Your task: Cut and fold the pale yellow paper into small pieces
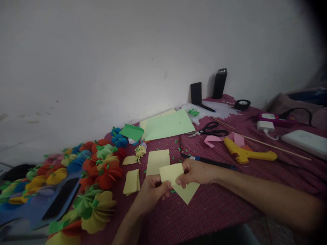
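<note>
Between my two hands is a small pale yellow piece of paper (170,173), raised a little over the table. My left hand (153,189) pinches its lower left edge with thumb and fingers. At its right side, my right hand (191,173) grips it the same way. Beneath lie another yellow sheet (187,194) with a corner pointing toward me and a yellow rectangle (158,160). Left of my hands rests a stack of yellow paper pieces (131,182). A utility knife (209,162) lies just beyond my right hand, partly hidden by it.
Colourful paper flowers (97,173) crowd the left side. Green sheets (168,126) lie at the back, with scissors (209,130) beside them. To the right are a yellow glue gun (247,153), a thin stick (270,144), a power strip (276,119) and a white power bank (305,141).
</note>
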Tool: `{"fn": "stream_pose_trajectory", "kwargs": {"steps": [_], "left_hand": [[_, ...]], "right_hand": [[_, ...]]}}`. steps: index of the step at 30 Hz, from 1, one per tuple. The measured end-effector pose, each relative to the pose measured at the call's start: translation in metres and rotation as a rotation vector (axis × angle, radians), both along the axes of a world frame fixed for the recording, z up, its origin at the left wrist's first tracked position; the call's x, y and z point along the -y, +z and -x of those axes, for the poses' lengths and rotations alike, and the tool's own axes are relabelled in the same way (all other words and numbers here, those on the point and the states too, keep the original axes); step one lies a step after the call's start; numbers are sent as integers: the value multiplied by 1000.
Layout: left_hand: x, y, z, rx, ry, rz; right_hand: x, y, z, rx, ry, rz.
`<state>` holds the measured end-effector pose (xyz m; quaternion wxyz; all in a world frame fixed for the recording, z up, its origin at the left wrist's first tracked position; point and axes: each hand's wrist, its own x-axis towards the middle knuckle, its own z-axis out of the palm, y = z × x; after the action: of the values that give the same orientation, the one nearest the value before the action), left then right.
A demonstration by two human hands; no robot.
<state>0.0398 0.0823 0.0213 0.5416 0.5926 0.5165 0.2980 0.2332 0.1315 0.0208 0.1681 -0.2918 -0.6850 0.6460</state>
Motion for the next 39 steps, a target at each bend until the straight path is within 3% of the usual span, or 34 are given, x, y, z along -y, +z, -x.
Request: {"fn": "stream_pose_trajectory", "kwargs": {"steps": [8, 13, 20, 26, 33, 39], "left_hand": [[-4, 15, 23, 93, 132, -49], [-2, 7, 6, 55, -35, 61], [0, -1, -6, -55, -10, 63], [1, -1, -7, -67, -86, 7], [0, -3, 1, -50, -48, -39], [-1, 2, 15, 10, 32, -3]], "right_hand": [[-6, -2, -6, 2, -55, -5], [-2, 0, -1, -16, -4, 4], [1, -5, 2, -6, 41, -37], [7, 3, 5, -81, 43, 0], [1, -8, 4, -15, -19, 53], [-5, 0, -2, -53, -79, 93]]}}
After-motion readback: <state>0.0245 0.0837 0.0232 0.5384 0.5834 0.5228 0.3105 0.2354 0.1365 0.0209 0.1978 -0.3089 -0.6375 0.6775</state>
